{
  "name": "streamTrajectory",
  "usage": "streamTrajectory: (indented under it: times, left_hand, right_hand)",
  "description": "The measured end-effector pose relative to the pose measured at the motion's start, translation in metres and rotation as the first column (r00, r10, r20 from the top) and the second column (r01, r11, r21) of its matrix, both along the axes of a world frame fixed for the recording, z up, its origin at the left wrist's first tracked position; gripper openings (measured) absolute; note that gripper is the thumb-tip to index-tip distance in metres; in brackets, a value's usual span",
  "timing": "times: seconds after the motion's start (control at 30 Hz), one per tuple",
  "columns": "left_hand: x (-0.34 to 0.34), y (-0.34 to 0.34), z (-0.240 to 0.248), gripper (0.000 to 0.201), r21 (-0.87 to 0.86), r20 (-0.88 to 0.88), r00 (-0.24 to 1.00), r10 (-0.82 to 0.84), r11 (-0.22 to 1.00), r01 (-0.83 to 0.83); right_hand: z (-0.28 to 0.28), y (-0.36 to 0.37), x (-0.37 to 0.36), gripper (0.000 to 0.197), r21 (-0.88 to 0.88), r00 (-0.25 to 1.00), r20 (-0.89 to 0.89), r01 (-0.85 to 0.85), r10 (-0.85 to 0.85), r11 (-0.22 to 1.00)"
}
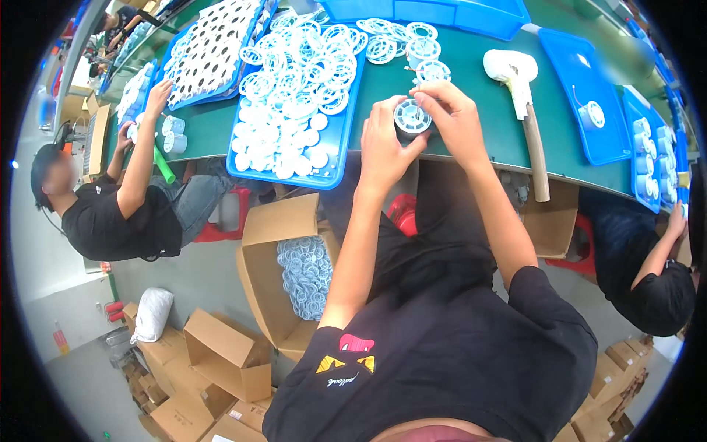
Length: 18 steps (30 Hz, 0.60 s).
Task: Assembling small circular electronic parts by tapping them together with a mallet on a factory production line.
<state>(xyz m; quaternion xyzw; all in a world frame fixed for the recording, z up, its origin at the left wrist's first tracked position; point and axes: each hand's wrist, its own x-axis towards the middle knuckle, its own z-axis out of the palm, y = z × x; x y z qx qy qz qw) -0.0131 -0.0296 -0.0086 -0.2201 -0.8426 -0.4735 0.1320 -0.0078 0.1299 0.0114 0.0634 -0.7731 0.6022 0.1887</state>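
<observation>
At the table's near edge, my left hand is closed around the side of a round part with a white spoked face and a dark side. My right hand bends over the part's upper right, thumb and fingertips pinched together at its rim. Whatever lies in that pinch is too small or hidden to make out. Just beyond my hands are white spoked rings on the green tabletop. A mallet with a white wrapped head and wooden handle rests to the right.
Left of my hands, a blue tray holds piled white rings and discs. Blue trays with white cylinders stand right. People work on both sides. Below the table is an open carton of rings. A blue bin stands behind.
</observation>
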Motion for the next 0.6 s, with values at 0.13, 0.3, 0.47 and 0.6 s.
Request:
streamTrajectory:
  times: [0.13, 0.3, 0.47, 0.6]
  left_hand:
    - [0.005, 0.01, -0.002, 0.067, -0.127, -0.107, 0.986, 0.131, 0.981, -0.144]
    - [0.007, 0.012, -0.004, 0.064, -0.095, -0.143, 0.977, 0.155, 0.981, -0.17]
    - [0.007, 0.008, -0.009, 0.064, -0.047, -0.187, 0.979, 0.078, 0.995, -0.088]
    - [0.01, 0.009, -0.008, 0.064, -0.036, -0.165, 0.983, 0.083, 0.995, -0.09]
  right_hand:
    - [-0.003, 0.002, 0.002, 0.017, -0.29, 0.992, 0.118, -0.003, 0.039, 0.957]
    - [0.001, 0.005, 0.01, 0.018, -0.294, 0.995, 0.096, 0.027, 0.001, 0.955]
    - [0.003, -0.004, 0.012, 0.018, -0.308, 0.987, 0.151, 0.097, -0.052, 0.946]
    - [0.001, -0.011, 0.015, 0.018, -0.298, 0.973, 0.13, 0.223, -0.192, 0.928]
